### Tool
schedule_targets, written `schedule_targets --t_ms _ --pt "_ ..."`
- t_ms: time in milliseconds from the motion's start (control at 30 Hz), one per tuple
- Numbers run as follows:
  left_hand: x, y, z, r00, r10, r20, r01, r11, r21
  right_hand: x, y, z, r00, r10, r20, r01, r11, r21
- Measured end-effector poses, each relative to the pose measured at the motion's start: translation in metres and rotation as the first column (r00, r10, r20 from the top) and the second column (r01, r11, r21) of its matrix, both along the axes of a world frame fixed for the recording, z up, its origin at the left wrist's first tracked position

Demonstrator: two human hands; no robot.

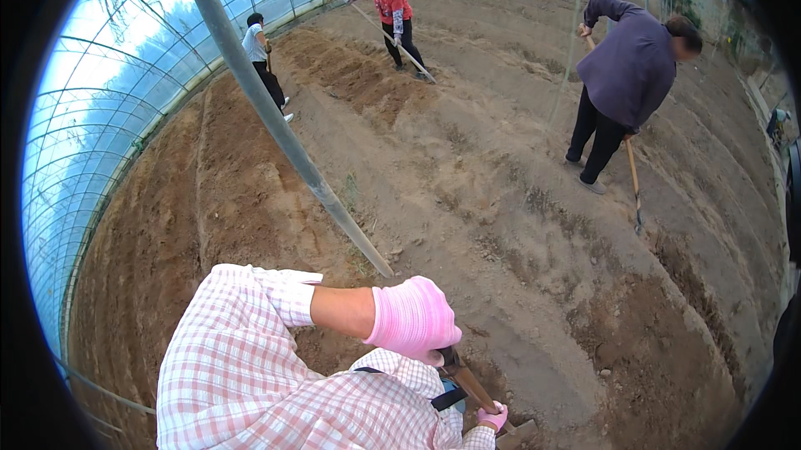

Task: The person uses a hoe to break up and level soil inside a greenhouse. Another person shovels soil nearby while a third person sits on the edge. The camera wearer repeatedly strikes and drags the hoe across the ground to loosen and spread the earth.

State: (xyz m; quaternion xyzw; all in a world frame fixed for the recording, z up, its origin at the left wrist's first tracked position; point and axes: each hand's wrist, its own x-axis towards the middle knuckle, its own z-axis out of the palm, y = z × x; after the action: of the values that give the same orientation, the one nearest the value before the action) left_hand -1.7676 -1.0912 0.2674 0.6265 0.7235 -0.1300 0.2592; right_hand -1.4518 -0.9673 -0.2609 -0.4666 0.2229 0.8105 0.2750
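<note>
A pink knitted glove covers my left hand (416, 322), which is closed around the dark upper end of a wooden tool handle (474, 387). Lower down the same handle, near the bottom of the view, my right hand (493, 416), also in a pink glove, grips the shaft. Just beyond it a flat metal blade (518, 435) shows partly against the brown soil; the picture's edge cuts off the rest. The handle slants down to the right, close to my checked shirt.
A grey metal pole (294, 137) slants down to the soil before me. At right a person in a purple top (629, 65) bends over a long-handled tool (632, 175). Farther off, a person in red (391, 6) holds a pole; another in stripes (255, 43) stands at left. Plastic greenhouse walls curve behind.
</note>
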Motion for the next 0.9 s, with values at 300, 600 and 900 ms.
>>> schedule_targets --t_ms 300,600,900 --pt "-0.022 -0.025 -0.018 0.99 0.021 0.139 -0.026 0.999 0.037 -0.035 -0.048 0.032 0.91 -0.357 -0.209 0.379 0.923 0.072" --pt "-0.038 -0.036 -0.03 0.954 -0.088 0.285 0.044 0.986 0.159 -0.021 -0.038 0.033 0.939 -0.236 -0.249 0.232 0.972 -0.046" --pt "-0.044 -0.011 -0.048 0.919 -0.105 0.379 0.047 0.986 0.158 -0.006 -0.02 0.011 0.967 -0.15 -0.206 0.15 0.989 -0.017"
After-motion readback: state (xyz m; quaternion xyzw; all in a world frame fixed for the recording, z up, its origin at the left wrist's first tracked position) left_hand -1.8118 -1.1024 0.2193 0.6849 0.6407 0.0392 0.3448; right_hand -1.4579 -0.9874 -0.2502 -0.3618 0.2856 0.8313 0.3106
